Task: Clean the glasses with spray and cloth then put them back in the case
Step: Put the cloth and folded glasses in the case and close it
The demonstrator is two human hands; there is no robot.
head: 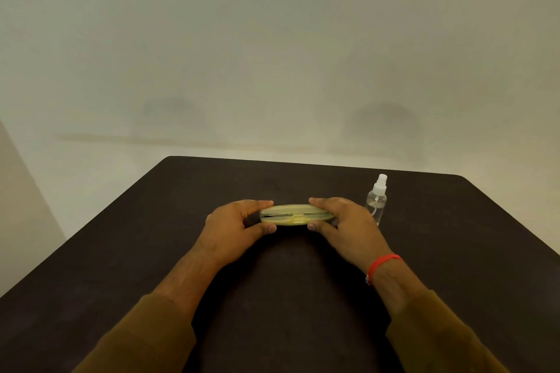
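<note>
Two hands, left hand (pixel 233 222) and right hand (pixel 342 221), pinch the case (pixel 295 215) ends between fingers and thumbs at frame centre. Its long axis runs left-right, seam facing the camera. The spray (pixel 376 200) stands upright just right.

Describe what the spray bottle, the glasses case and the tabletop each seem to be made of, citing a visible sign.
Spray bottle: clear plastic, probably; the table shows through it, and its nozzle is white. Glasses case: likely hard, smooth yellowish plastic, slightly translucent with a dull sheen. Tabletop: dark brown and matte, perhaps laminate or wood; uncertain.
</note>
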